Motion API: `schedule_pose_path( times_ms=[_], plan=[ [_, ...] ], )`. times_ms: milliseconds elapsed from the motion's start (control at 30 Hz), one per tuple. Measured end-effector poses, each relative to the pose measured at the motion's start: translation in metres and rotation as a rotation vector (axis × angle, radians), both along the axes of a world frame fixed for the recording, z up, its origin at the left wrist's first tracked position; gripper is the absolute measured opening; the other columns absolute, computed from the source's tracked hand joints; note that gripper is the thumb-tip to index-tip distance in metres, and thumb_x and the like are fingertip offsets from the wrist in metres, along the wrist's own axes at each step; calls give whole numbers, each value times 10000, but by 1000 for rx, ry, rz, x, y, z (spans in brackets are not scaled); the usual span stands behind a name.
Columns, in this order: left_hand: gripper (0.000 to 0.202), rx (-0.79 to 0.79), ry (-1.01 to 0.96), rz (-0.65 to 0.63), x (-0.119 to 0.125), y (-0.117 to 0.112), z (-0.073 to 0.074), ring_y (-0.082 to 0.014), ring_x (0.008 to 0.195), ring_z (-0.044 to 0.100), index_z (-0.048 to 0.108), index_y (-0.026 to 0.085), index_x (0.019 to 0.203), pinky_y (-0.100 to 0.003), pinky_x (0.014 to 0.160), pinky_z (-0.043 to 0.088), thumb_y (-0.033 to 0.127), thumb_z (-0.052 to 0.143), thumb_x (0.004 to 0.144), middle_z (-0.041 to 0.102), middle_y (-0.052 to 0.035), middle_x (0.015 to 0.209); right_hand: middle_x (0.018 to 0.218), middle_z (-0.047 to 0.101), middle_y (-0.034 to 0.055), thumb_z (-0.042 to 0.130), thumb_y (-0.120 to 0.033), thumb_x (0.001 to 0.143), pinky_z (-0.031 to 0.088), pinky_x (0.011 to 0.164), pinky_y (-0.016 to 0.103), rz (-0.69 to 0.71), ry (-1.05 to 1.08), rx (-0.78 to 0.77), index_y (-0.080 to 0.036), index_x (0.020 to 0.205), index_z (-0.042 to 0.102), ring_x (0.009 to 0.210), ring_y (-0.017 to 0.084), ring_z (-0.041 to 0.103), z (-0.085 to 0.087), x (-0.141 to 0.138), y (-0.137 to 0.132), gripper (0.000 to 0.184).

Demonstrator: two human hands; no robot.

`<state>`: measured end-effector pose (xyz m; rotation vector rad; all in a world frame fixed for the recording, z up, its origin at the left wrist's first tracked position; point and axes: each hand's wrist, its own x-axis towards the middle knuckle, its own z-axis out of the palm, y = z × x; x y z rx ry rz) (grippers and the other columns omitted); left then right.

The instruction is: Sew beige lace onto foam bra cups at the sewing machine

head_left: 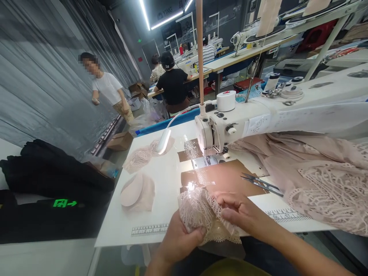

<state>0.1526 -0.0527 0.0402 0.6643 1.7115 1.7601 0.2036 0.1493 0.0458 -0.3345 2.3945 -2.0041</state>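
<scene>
Near the table's front edge I hold a pale pink lace bra cup [196, 210] between both hands. My left hand [182, 237] grips its lower left side, the thumb lying across the front. At the upper right, my right hand [237, 211] pinches the lace edge between thumb and fingers. Lace trim and sheer fabric hang below the cup, over the table edge. Just beyond my hands stands the white sewing machine [211, 134], its needle area lit. Thread snips [261, 183] lie right of the brown plate [227, 178], apart from my right hand.
Left on the table [166, 191] lie a smooth cup piece [132, 189] and lace cups [139, 158]. A small lamp [164, 142] hangs over them. Pink lace fabric [324, 180] is heaped at the right. People and more machines are behind; black fabric [57, 168] lies left.
</scene>
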Motion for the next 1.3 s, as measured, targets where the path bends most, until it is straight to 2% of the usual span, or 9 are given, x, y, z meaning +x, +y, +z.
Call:
schedule_pose_path(
  times_ms=[233, 367, 500, 667, 833, 1000, 1100, 1167, 1300],
  plan=[
    [518, 167, -247, 134, -5, -1, -2, -273, 950, 630, 612, 131, 1103, -358, 843, 478, 304, 793, 650, 694, -101, 1005, 667, 470, -6, 524, -326, 826, 334, 602, 262, 41, -33, 109, -197, 581, 401, 640, 150, 433, -14, 2, 1, 304],
    [519, 158, -253, 107, -7, -2, -3, -261, 969, 615, 617, 134, 1107, -343, 856, 459, 284, 797, 644, 683, -100, 1037, 1002, 598, 76, 588, -476, 796, 408, 818, 334, 57, -142, -137, -207, 805, 543, 946, 254, 539, -15, 1, 7, 273],
    [439, 128, -201, 49, -6, 1, -4, -223, 839, 601, 635, 113, 978, -296, 753, 453, 289, 812, 617, 664, -68, 869, 1073, 573, 74, 651, -566, 732, 418, 840, 329, 46, -177, -409, -213, 1094, 519, 1036, 248, 535, -19, -6, -2, 523],
    [343, 85, -153, 18, -7, 3, 3, -195, 801, 565, 619, 116, 942, -278, 728, 436, 235, 767, 656, 627, -54, 853, 732, 549, -9, 713, -452, 719, 397, 639, 249, 123, -273, -427, -173, 740, 538, 696, 144, 519, -14, -14, -11, 331],
    [354, 1, -214, 0, -12, -3, 7, -174, 803, 551, 633, 121, 986, -257, 738, 424, 82, 669, 636, 623, -28, 814, 608, 506, -24, 752, -456, 665, 364, 528, 237, -139, -211, -375, -172, 613, 556, 573, 118, 449, -9, -13, -7, 349],
    [154, 184, -520, 232, -16, -16, -14, -52, 502, 400, 508, 144, 576, -171, 528, 338, 65, 640, 582, 452, 57, 526, 597, 541, -28, 804, -409, 622, 429, 551, 249, -445, -173, -610, -201, 626, 591, 566, 123, 491, -12, -7, 0, 297],
    [214, 414, -728, 225, -8, -8, -20, -129, 798, 572, 615, 176, 821, -240, 727, 451, 184, 695, 623, 615, -24, 883, 605, 582, -25, 827, -392, 591, 471, 570, 267, -511, -207, -787, -214, 616, 574, 568, 133, 529, -10, -5, -6, 310],
    [451, 436, -800, 113, 2, 6, -16, -241, 1106, 526, 595, 191, 1090, -370, 932, 419, 333, 704, 675, 552, -101, 1211, 652, 628, -14, 826, -384, 597, 490, 586, 280, -461, -256, -854, -213, 648, 600, 590, 143, 561, -9, -6, -14, 288],
    [546, 433, -760, 37, 17, 37, -6, -290, 1125, 534, 570, 153, 1190, -401, 957, 404, 279, 699, 674, 606, -125, 1147, 679, 632, -2, 829, -337, 605, 475, 608, 260, -393, -241, -746, -187, 645, 663, 633, 138, 556, -12, -9, -26, 227]
  ],
)
